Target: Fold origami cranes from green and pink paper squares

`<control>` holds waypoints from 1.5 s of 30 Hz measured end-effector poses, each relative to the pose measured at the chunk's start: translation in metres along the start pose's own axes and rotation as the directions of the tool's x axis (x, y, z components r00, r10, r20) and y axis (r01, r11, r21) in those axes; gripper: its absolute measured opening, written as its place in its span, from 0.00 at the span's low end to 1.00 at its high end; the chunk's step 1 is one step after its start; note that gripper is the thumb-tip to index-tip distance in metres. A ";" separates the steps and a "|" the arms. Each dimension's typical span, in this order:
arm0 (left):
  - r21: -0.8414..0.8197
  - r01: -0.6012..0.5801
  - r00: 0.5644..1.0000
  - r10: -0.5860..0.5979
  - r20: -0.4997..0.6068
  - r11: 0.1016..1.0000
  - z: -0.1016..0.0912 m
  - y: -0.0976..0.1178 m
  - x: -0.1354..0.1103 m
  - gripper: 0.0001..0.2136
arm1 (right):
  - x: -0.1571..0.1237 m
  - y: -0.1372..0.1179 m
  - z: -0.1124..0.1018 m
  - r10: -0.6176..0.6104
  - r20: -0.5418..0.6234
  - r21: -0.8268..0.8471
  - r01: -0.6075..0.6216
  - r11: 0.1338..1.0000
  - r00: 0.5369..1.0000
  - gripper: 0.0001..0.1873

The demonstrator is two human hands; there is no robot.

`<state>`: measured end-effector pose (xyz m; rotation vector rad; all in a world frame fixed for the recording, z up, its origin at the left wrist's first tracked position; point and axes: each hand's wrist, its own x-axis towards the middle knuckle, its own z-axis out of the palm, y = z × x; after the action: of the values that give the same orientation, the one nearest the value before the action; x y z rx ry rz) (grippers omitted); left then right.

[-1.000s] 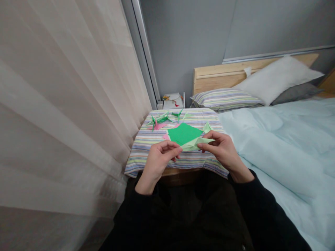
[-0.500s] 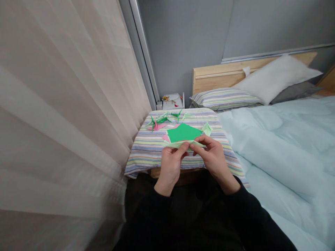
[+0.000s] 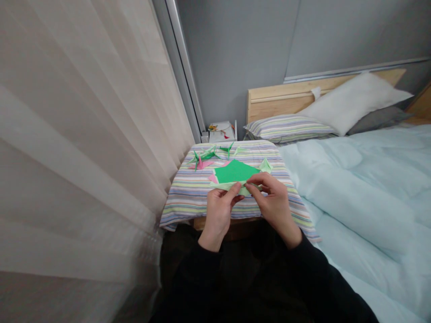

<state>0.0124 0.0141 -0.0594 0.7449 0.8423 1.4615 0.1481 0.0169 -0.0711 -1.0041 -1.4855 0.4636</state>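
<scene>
Here we go, head view: both hands are pinching a folded strip of pale green origami paper [image 3: 229, 185] between thumbs and fingers, right over the striped cloth surface [image 3: 188, 211]! The left hand [image 3: 218, 211] grips one end, and the right hand [image 3: 273, 202] works the other. Just beyond lies a flat green paper sheet [image 3: 234, 171] with a pink paper [image 3: 213, 178] peeking out beside it. Further back, a cluster of paper cranes [image 3: 205, 156]. A pale blue duvet [image 3: 353, 193] sits to the right, a sheer curtain [image 3: 84, 134] to the left!
</scene>
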 end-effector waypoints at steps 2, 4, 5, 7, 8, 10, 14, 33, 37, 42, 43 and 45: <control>0.014 0.004 1.000 -0.004 0.029 1.000 -0.001 0.001 0.004 0.14 | 0.005 0.003 -0.001 0.016 0.024 0.014 -0.016 1.000 1.000 0.04; 0.047 -0.003 0.998 0.000 0.057 0.999 -0.002 0.003 0.009 0.14 | 0.013 0.007 -0.001 0.086 0.106 0.118 -0.099 0.988 0.991 0.07; 0.065 -0.009 0.998 0.005 0.068 0.998 -0.003 0.004 0.012 0.14 | 0.017 0.008 -0.001 0.115 0.161 0.175 -0.143 0.974 0.980 0.10; 0.090 -0.025 0.997 0.018 0.081 0.996 -0.004 0.006 0.020 0.14 | 0.025 0.012 0.001 0.128 0.245 0.237 -0.188 0.953 0.961 0.13; 0.101 -0.031 0.996 0.022 0.087 0.994 -0.005 0.006 0.024 0.14 | 0.029 0.014 0.003 0.125 0.258 0.239 -0.188 0.952 0.958 0.13; 0.126 -0.038 0.995 0.025 0.101 0.991 -0.008 0.006 0.033 0.14 | 0.038 0.019 0.007 0.115 0.254 0.226 -0.175 0.958 0.960 0.13; 0.160 -0.060 0.993 0.043 0.111 0.985 -0.017 0.008 0.058 0.14 | 0.059 0.028 0.011 0.106 0.291 0.209 -0.172 0.963 0.951 0.13; 0.542 -0.303 0.840 -0.049 0.540 0.784 -0.058 0.012 0.178 0.11 | 0.114 0.096 0.045 0.182 0.441 0.033 -0.218 0.975 0.879 0.09; 0.551 -0.235 0.882 -0.063 0.468 0.801 -0.070 -0.011 0.201 0.16 | 0.114 0.123 0.061 0.278 0.405 0.097 -0.344 0.934 0.871 0.10; 0.513 -0.226 0.910 -0.008 0.414 0.828 -0.079 -0.024 0.205 0.16 | 0.111 0.138 0.066 0.389 0.422 0.210 -0.505 0.837 0.819 0.14; 0.512 -0.232 0.909 -0.003 0.416 0.827 -0.080 -0.024 0.204 0.16 | 0.111 0.139 0.066 0.392 0.427 0.224 -0.515 0.827 0.815 0.14; 0.512 -0.238 0.907 0.000 0.422 0.826 -0.081 -0.023 0.203 0.15 | 0.110 0.139 0.065 0.391 0.432 0.253 -0.525 0.813 0.813 0.14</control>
<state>-0.0563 0.2114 -0.1286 1.5149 0.9081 1.1011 0.1412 0.1972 -0.1266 -1.0155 -1.3842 1.2985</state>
